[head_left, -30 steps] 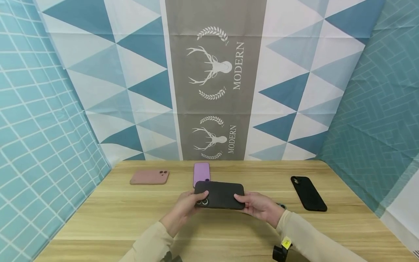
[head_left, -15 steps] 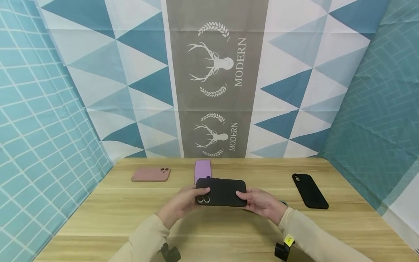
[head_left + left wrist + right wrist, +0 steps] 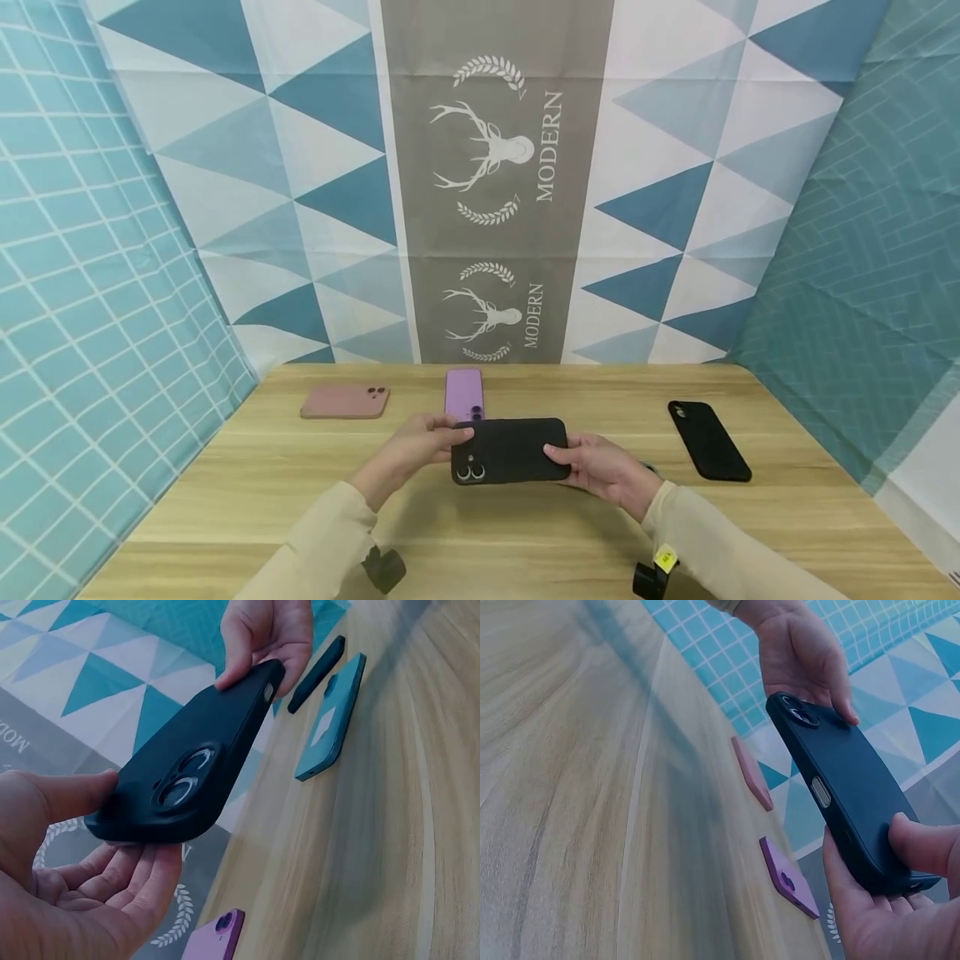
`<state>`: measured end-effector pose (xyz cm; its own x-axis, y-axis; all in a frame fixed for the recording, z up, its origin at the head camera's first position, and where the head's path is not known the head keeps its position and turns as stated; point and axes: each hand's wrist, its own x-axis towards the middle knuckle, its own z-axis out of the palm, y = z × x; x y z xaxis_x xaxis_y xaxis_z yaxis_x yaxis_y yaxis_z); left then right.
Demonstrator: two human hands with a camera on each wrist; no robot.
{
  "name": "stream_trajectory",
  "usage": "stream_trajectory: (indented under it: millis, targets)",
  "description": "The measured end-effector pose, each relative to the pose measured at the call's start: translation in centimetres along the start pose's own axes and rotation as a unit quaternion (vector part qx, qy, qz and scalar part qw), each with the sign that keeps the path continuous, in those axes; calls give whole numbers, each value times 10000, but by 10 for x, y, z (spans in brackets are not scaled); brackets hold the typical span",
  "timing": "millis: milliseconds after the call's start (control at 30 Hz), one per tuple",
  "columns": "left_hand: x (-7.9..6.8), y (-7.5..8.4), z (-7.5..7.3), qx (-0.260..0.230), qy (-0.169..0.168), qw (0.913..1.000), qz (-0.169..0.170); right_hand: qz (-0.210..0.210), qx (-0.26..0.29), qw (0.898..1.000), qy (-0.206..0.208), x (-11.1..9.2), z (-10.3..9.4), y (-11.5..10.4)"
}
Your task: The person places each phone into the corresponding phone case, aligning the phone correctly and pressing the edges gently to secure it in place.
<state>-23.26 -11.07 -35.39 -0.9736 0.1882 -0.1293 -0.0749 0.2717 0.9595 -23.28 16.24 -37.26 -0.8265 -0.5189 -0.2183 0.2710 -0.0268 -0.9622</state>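
A smartphone in a black case (image 3: 513,450) is held level above the table, its back with two ringed lenses facing up. My left hand (image 3: 408,450) pinches its lens end, thumb on the back and fingers underneath, as the left wrist view shows. At the opposite end my right hand (image 3: 603,471) grips it, the thumb pressed on the back and the fingers below. A silvery button (image 3: 820,792) shows in the case's side. Just beyond the held phone lies a purple phone (image 3: 463,392), its near end partly covered in the head view.
A pink phone (image 3: 345,402) lies at the back left of the wooden table (image 3: 262,500). To the right rests another black phone or case (image 3: 708,442). A teal phone (image 3: 330,724) with a white patch lies below my right forearm. Patterned cloth (image 3: 495,208) hangs behind.
The phone has lowered slightly toward me and tilted a little, uncovering the purple phone's lenses. My left hand has shifted its hold toward the phone's upper left corner; the right hand keeps its grip.
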Motion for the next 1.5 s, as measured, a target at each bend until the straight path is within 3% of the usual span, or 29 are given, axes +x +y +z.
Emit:
stream_trajectory:
  millis: [467, 733, 1500]
  targets:
    - [-2, -1, -4, -265, -62, 9996, 117, 54, 114, 9999, 98, -3, -1, 1]
    - [-4, 0, -3, -472, 113, 9988, 77, 106, 108, 9999, 34, -2, -3, -1]
    - [2, 1, -6, -597, 163, 9981, 56, 236, 132, 9996, -42, 1, -4, -7]
